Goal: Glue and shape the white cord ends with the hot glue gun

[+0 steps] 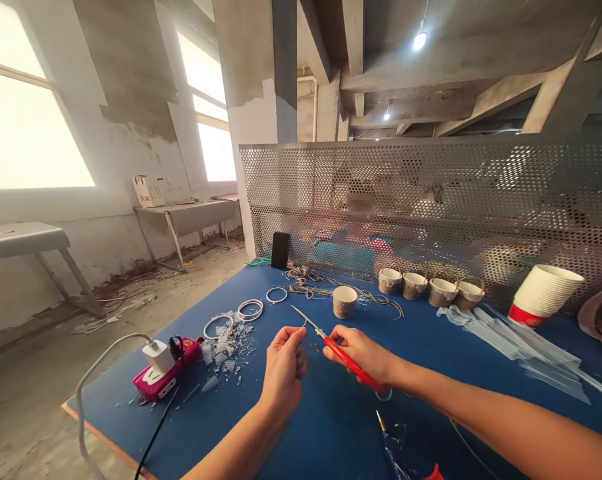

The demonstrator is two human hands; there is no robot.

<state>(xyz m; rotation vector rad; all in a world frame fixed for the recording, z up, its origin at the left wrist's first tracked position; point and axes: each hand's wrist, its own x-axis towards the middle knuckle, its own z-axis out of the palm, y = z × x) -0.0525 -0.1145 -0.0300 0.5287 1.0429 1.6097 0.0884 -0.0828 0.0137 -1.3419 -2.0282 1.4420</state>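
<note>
Center frame: right hand [363, 353] grips red-handled scissors [331, 347], blades open; left hand [283, 367] pinches something too thin to identify. Behind them on the blue surface [331, 427]: five paper cups [345, 301], three wire rings [251, 309], one phone [280, 251], upper middle.

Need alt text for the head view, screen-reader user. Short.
Over a blue table, the person's right hand holds red-handled scissors, blades pointing toward the left hand, whose fingers are pinched together on something too small to make out. Nearby lie white wire rings, clear plastic scraps, a pink power strip and paper cups before a perforated metal screen.
</note>
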